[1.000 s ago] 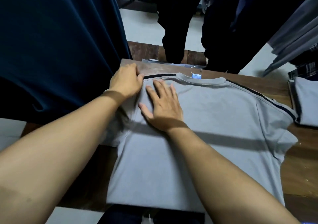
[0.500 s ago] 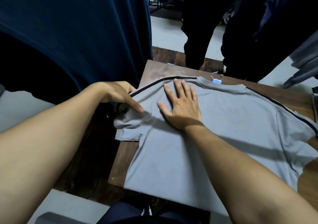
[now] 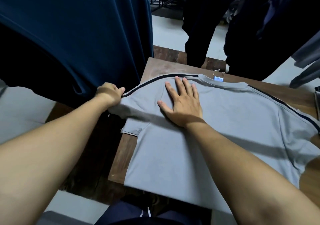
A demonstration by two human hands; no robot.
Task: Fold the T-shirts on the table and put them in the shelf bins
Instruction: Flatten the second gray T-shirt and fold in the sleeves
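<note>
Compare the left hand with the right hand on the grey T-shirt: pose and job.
The left hand curls its fingers round the striped shoulder edge of the grey T-shirt; the right hand lies flat, fingers straight and spread. The left hand holds its fabric out past the left edge of the wooden table; the right hand presses the cloth down on the table, below the collar. Both touch the same shirt.

The one camera sat on the person's head, above the near edge of the wooden table, and faced forward and steeply down. It was close: the left forearm and right forearm entered from the near corners, and the grey T-shirt filled the middle and right. Its wide angle also took in a hanging navy garment far left and pale floor beyond.
</note>
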